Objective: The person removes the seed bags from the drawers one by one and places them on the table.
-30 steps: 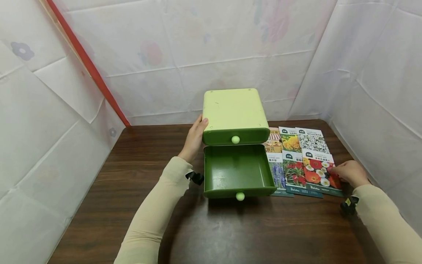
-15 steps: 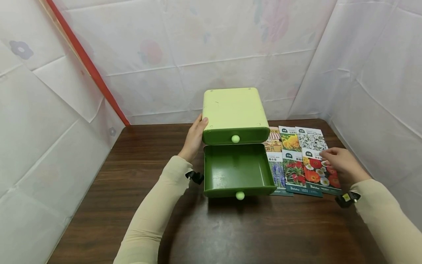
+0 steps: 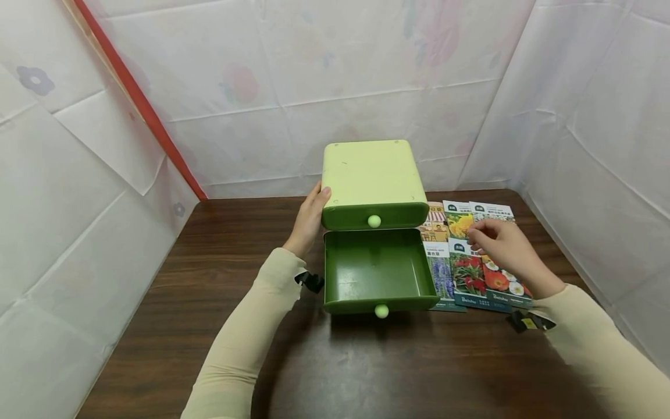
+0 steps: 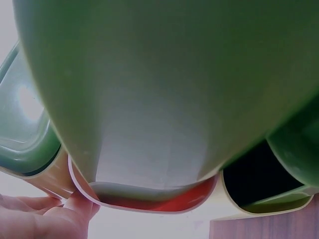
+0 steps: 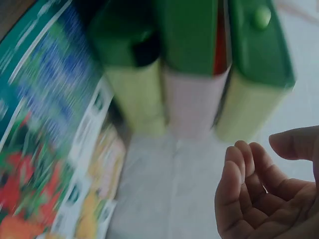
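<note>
A small drawer cabinet [image 3: 371, 171] with a pale yellow-green top tier stands on the table. Its green drawer [image 3: 379, 267] below the top one is pulled out, with nothing in it. My left hand [image 3: 309, 218] rests against the cabinet's left side by the top tier, fingers laid along the wall. Over the seed packets to the right, my right hand [image 3: 505, 247] hovers with loosely bent fingers; in the right wrist view its thumb stands apart from the fingertips, holding nothing. Under it lie a poppy packet [image 3: 497, 282] and a packet with red flowers [image 3: 467, 276], both partly covered.
A lavender packet [image 3: 441, 276], an orange illustrated packet [image 3: 435, 224], a yellow-flower packet [image 3: 460, 221] and a white-flower packet [image 3: 494, 210] lie right of the cabinet. White patterned sheeting [image 3: 335, 87] stands behind and on both sides. Brown table [image 3: 235, 233] extends left and in front.
My right hand has moved from the poppy packet's right edge up and leftward across the packets. My left hand and the cabinet stay where they were.
</note>
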A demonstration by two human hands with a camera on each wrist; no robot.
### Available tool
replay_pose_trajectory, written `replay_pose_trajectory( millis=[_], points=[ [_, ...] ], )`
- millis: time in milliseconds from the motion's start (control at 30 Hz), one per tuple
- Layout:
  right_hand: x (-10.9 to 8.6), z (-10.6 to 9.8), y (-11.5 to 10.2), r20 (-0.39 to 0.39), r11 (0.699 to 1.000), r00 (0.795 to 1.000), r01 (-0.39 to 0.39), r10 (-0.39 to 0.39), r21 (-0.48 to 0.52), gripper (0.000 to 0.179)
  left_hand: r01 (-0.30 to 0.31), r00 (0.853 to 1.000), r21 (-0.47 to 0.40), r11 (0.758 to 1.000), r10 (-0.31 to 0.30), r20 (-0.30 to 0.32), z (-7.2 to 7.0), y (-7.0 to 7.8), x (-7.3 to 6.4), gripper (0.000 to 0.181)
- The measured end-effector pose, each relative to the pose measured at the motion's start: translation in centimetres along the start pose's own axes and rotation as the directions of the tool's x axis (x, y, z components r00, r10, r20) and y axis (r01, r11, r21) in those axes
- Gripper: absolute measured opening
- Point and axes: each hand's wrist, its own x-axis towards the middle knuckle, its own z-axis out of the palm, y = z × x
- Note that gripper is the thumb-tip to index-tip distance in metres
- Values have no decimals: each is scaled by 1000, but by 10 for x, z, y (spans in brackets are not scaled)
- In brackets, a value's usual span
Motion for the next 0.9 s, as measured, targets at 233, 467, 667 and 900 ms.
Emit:
replay_pose_trajectory(
  millis=[233,467,667,900],
  points=[
    [-15,18,-42,29,979,984,175,-178,100,21,12,999,6,1000,-12,32,-1,0,-1,68],
    [-30,44,-67,130,944,944,278,-303,176,11,0,999,5,1000,-1,45,-2,-2,-1,69],
    [-44,60,-82,227,913,896,329,-383,240,13,-7,999,18,1000,6,53,-2,-1,-3,70],
    [-58,73,-89,277,880,836,437,-474,186,14,-5,998,7,1000,5,56,-2,-1,-2,67]
  ],
)
